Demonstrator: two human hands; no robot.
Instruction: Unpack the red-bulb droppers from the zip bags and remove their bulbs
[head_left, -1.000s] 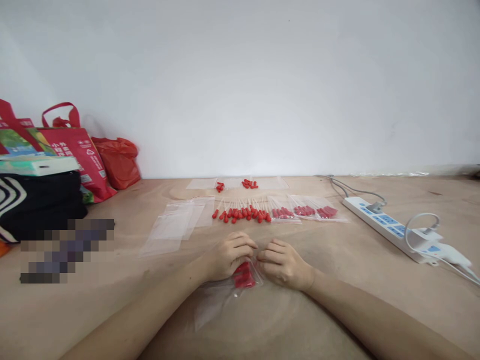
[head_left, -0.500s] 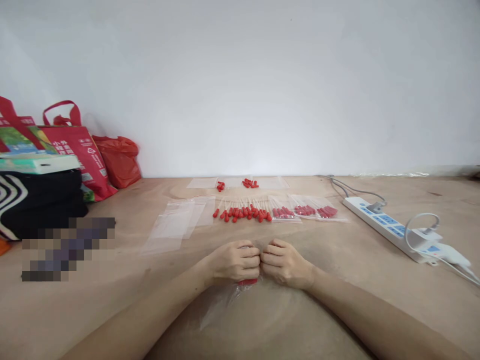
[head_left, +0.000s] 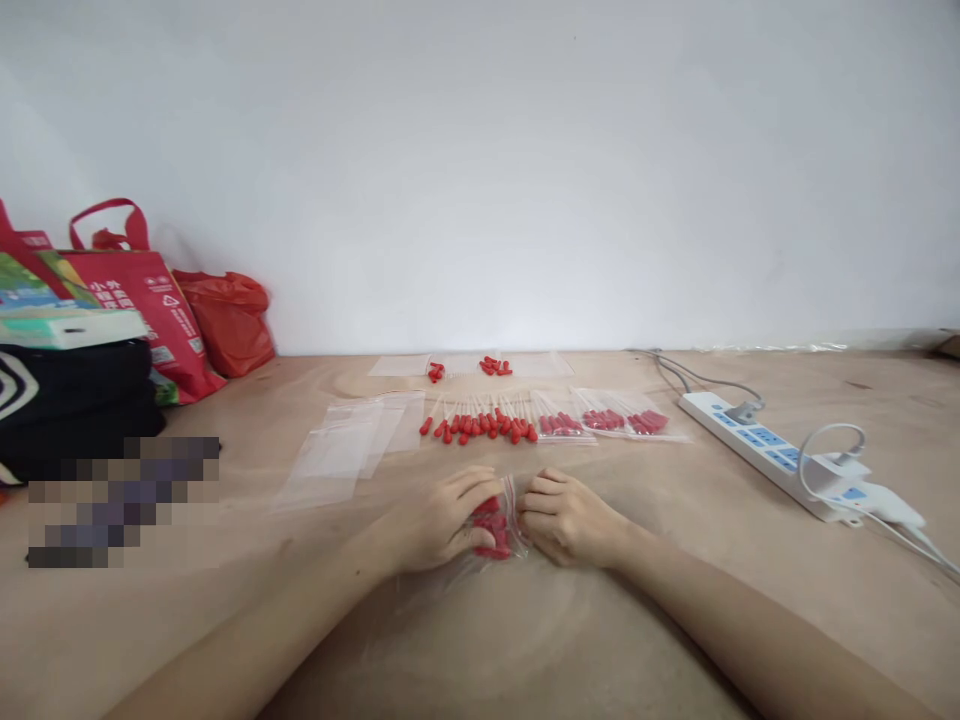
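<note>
Close in front of me, a clear zip-lock bag point(head_left: 511, 515) holds several red-bulbed pieces point(head_left: 491, 535) that look like droppers. My left hand point(head_left: 457, 515) grips the bag over these pieces, its thumb and fingers bent around them. At the bag's zip edge, my right hand point(head_left: 559, 515) is closed with curled fingers on that edge. Beyond the hands lies a row of loose red-bulbed droppers point(head_left: 480, 425) with thin pale stems. Filled zip-lock bags point(head_left: 566, 425) lie to the right of that row. Flat unfilled zip-lock bags point(head_left: 337, 455) overlap on its left.
Small piles of red bulbs point(head_left: 495, 367) and clear bags lie near the wall. A white power strip point(head_left: 772, 450) with plugs and cables is at right. Red shopping bags point(head_left: 142, 310), a red plastic bag point(head_left: 229, 320) and a black cloth item point(head_left: 82, 400) stand at left.
My left hand has opened slightly and shifted left, exposing the red pieces and the bag's zip edge. My right hand stays nearly in place. The whole view has shifted a little.
</note>
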